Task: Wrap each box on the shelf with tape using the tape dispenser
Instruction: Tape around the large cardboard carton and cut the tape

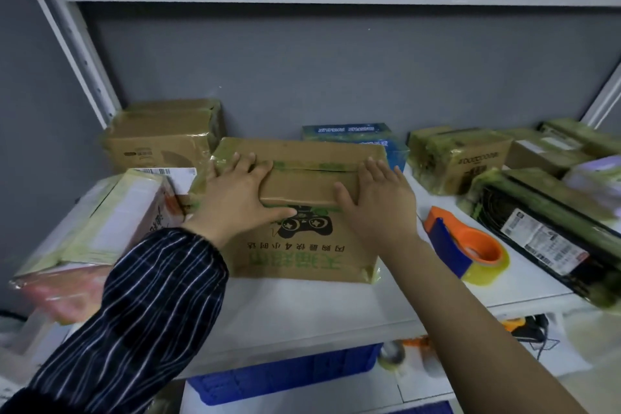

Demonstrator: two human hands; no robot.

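Note:
A brown cardboard box (pixel 302 245) with a green game-controller print stands at the middle of the white shelf (pixel 302 306). My left hand (pixel 235 195) lies flat on its top left part, thumb down over the front edge. My right hand (pixel 376 198) presses flat on its top right part. Both hands have spread fingers and grip nothing. The orange and blue tape dispenser (pixel 463 245) with a yellowish roll lies on the shelf to the right of the box, apart from both hands.
Taped boxes surround it: a pink and white one (pixel 100 228) at left, a brown one (pixel 161 134) behind left, a blue one (pixel 353 134) behind, brown ones (pixel 460 158) and a long black one (pixel 544 232) at right. A blue crate (pixel 285 376) sits below the shelf.

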